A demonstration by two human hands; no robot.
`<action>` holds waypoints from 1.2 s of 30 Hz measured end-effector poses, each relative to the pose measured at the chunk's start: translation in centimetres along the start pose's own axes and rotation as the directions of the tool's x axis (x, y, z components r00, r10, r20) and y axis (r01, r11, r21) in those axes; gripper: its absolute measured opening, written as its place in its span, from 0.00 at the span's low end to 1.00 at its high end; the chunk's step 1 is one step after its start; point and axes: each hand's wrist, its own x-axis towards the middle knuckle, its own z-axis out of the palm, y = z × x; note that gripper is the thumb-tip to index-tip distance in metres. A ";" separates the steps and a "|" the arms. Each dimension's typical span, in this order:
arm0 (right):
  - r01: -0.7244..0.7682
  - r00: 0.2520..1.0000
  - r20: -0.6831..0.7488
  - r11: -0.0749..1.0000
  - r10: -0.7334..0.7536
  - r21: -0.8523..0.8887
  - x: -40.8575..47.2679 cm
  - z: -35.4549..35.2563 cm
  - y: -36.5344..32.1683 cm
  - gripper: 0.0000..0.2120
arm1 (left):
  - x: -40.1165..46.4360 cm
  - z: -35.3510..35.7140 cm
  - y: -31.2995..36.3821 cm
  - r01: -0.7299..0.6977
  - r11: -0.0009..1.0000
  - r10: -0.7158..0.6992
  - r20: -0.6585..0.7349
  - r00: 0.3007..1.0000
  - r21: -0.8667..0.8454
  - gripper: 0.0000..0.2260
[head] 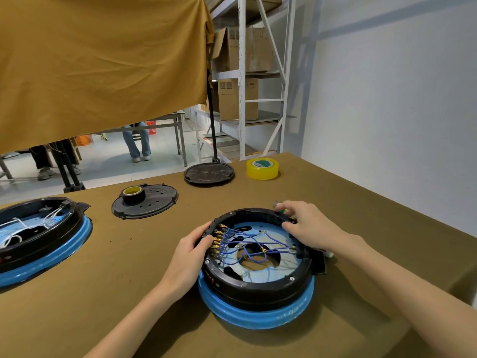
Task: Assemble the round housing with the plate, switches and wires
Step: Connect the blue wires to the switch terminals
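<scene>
A round black housing [258,288] with a blue lower ring sits on the table in front of me. Inside lies a pale blue plate [268,276] with cut-outs, crossed by blue wires [255,244] that run to a row of brass switch terminals [216,241] on the left wall. My left hand [189,257] grips the housing's left rim beside the terminals. My right hand [307,226] holds the far right rim, thumb inside, and a small green-tipped piece [282,210] shows at its fingertips.
A second housing [38,236] with white wires sits at the left. Behind are a black perforated plate [154,205] carrying a small tape roll [133,193], a black round cover [209,173] and a yellow tape roll [262,168]. The table's right edge runs near the wall.
</scene>
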 end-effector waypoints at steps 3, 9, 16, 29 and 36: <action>0.032 0.998 -0.058 0.991 -0.024 0.132 0.0 0.5 0.3 0.16 | -0.1 -0.2 0.2 0.014 1.000 -0.012 -0.056 0.998 0.026 0.18; -0.001 0.997 -0.077 0.949 0.027 0.315 0.8 1.0 0.3 0.13 | -0.4 -1.0 0.1 -0.002 0.993 0.013 -0.091 0.996 0.117 0.19; 0.059 0.995 -0.104 0.883 -0.012 0.466 -0.5 2.6 0.9 0.13 | -1.4 -1.2 -1.0 -0.017 1.000 0.017 -0.086 0.996 -0.002 0.16; -0.034 0.999 0.009 0.842 0.035 0.538 0.6 4.2 1.5 0.18 | -1.0 -1.7 -2.4 -0.035 0.998 0.030 -0.116 0.993 -0.042 0.20; -0.038 0.994 -0.064 0.835 0.087 0.549 1.7 4.0 0.6 0.11 | -0.8 -1.4 -2.1 0.007 1.000 -0.006 -0.110 0.994 0.002 0.24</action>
